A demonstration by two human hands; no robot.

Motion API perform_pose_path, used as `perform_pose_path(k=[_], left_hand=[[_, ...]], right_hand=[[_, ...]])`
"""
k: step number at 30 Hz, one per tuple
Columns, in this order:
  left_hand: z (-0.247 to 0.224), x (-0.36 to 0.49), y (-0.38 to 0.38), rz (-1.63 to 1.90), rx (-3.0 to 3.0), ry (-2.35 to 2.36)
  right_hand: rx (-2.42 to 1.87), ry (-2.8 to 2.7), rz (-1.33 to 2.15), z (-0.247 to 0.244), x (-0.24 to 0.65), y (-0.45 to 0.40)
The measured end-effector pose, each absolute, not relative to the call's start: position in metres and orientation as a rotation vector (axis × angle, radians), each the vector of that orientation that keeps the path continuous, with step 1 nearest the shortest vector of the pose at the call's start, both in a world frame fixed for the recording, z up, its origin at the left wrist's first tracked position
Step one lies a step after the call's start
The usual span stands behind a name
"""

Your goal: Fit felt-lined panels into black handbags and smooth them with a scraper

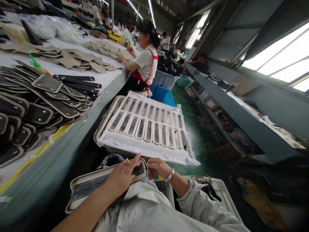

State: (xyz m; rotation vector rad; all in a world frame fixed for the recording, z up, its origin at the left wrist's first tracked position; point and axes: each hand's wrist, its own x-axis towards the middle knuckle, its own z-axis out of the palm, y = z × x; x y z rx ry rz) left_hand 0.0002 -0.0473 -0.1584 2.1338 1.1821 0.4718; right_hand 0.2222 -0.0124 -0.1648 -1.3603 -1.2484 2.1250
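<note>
The long, pale-edged panel (pixel 93 187) could slide away leftward if the left hand (pixel 123 175) eases its weight, because its left end juts past that hand with no support visible beneath; at its right end, the rim could crease if the right hand (pixel 158 166) tugs unevenly. Left of the panel stands a worktop (pixel 113 75) heaped with dark straps (pixel 45 96). The panel itself lies slantwise under the left hand, which rests across its right half, fingers loosely spread; whether they grip it cannot be told. Beyond the panel, a white cloth (pixel 145 148) carries a row of dark-centred pieces (pixel 140 128). The right hand is at the panel's right end, thumb and fingers drawn together by the rim; whether they pinch it is unclear.
</note>
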Motion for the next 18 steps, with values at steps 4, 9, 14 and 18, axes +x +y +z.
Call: perform_pose_path(k=[4, 9, 14, 18], left_hand=[[-0.155, 0.000, -0.046, 0.433, 2.150, 1.178], [-0.151, 0.000, -0.044, 0.378, 2.131, 1.203], [-0.150, 0.000, -0.043, 0.366, 2.159, 1.196], [-0.151, -0.002, -0.043, 0.370, 2.137, 1.193]], right_hand=[[-1.313, -1.176, 2.168, -0.176, 0.225, -0.013], [-1.292, -1.135, 2.203, -0.184, 0.226, -0.011], [-1.358, -1.223, 2.169, -0.176, 0.224, -0.007], [-1.486, -1.380, 2.074, -0.165, 0.219, -0.005]])
